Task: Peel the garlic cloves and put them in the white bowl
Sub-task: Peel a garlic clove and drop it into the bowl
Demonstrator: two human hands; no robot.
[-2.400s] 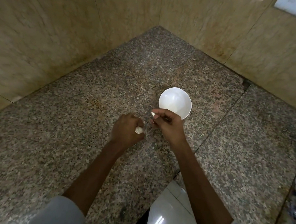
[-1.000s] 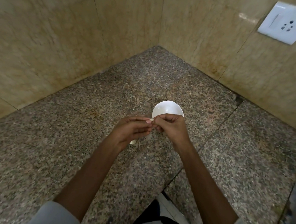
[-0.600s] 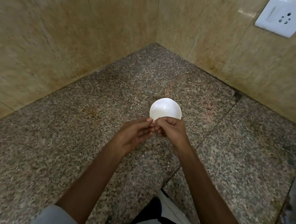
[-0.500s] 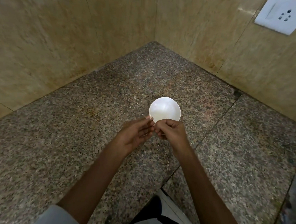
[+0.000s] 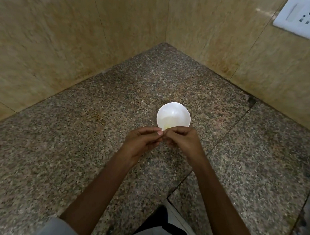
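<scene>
A small white bowl [image 5: 173,116] stands on the speckled granite counter [image 5: 77,149]; a faint yellowish smear shows at its near inner wall. Just in front of the bowl my left hand [image 5: 142,141] and my right hand [image 5: 182,141] meet fingertip to fingertip. Between them they pinch a garlic clove [image 5: 164,131], of which only a sliver of pale skin shows. The rest of the clove is hidden by the fingers.
Beige tiled walls [image 5: 64,49] close the counter in a corner behind the bowl. A white wall socket [image 5: 299,17] sits at the upper right. The counter's front edge [image 5: 175,194] runs near my forearms, with a seam in the granite to the right.
My hands came together from apart and now hold one clove between the fingertips in front of the bowl. The garlic piece seen earlier in my left hand is out of sight.
</scene>
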